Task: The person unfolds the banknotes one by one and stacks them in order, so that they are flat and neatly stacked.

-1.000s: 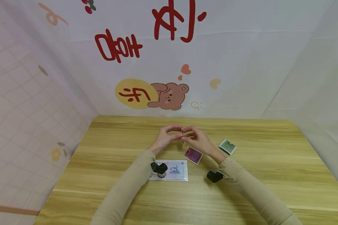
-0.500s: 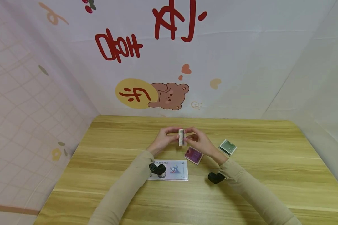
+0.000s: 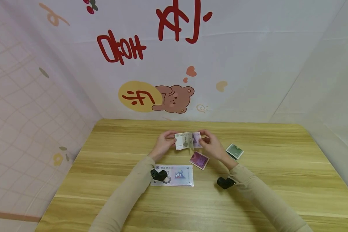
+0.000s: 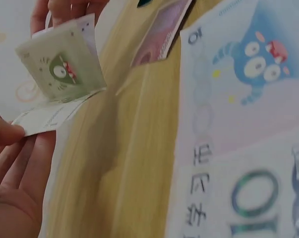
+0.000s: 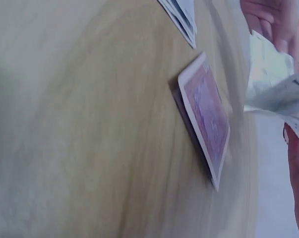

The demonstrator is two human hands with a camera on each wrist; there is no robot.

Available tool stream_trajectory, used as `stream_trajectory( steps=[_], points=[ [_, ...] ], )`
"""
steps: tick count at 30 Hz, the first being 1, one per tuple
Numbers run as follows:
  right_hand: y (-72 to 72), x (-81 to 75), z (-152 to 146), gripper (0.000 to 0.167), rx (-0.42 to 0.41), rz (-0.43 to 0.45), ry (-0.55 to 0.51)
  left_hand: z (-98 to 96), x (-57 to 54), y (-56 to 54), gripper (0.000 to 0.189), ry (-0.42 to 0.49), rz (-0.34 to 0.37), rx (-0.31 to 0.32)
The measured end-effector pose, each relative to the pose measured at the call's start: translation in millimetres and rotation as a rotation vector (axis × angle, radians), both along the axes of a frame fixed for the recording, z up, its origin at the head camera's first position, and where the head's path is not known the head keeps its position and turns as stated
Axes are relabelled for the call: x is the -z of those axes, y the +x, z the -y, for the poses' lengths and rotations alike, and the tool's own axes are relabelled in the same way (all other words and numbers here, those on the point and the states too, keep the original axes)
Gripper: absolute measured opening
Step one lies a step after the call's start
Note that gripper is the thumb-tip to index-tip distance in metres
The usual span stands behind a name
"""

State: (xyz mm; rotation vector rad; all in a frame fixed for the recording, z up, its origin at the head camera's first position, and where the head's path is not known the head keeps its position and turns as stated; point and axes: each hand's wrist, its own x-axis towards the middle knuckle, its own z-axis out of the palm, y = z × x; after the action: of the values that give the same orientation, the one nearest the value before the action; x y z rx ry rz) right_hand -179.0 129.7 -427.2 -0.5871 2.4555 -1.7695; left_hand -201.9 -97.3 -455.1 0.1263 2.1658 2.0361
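Above the table, my left hand [image 3: 161, 145] pinches the left end of a play banknote [image 3: 183, 140], thumb in front. My right hand [image 3: 213, 146] pinches its right end, which shows a purple face. A crease stands up in the middle between the hands. The left wrist view shows the note's pale green side [image 4: 65, 69] with a one-eyed cartoon monster, bent up from a white part. Just below the hands lies a folded purple-red note [image 3: 199, 160]. Nearer me is a flat stack of blue-white 10 notes [image 3: 178, 175], partly behind the left wrist's black camera.
A folded green note [image 3: 235, 151] lies right of the right hand. Black cameras sit on both wrists, the right one [image 3: 225, 182] over the wooden table [image 3: 174, 209]. A white printed cloth [image 3: 249, 64] hangs behind the table's far edge.
The folded note was edge-on between close-together hands. Now the hands have drawn apart sideways and the note is spread wider, its printed faces showing. The notes on the table have stayed put.
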Motion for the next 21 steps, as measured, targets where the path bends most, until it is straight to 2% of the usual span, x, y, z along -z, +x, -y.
stream_trajectory(
  steps=[3,6,10,17,21],
  points=[
    [-9.0,13.8,-7.3,0.032,0.030,0.000,-0.012,5.9,5.0,-1.0,0.034,-0.029,0.011,-0.050],
    [-16.6,27.4,-13.2,0.033,0.061,-0.011,0.016,9.9,8.8,-1.5,0.033,-0.036,0.008,-0.058],
    [-18.5,33.2,-17.3,0.033,0.087,-0.030,0.044,13.1,14.3,-3.4,0.033,-0.018,0.009,-0.068],
    [-18.8,33.3,-25.8,0.032,0.126,-0.015,0.056,18.8,15.1,-3.5,0.033,-0.045,0.034,-0.115],
    [-15.4,18.4,-30.7,0.030,0.148,-0.012,0.020,24.0,16.0,-4.3,0.033,-0.134,0.026,-0.148]
  ],
)
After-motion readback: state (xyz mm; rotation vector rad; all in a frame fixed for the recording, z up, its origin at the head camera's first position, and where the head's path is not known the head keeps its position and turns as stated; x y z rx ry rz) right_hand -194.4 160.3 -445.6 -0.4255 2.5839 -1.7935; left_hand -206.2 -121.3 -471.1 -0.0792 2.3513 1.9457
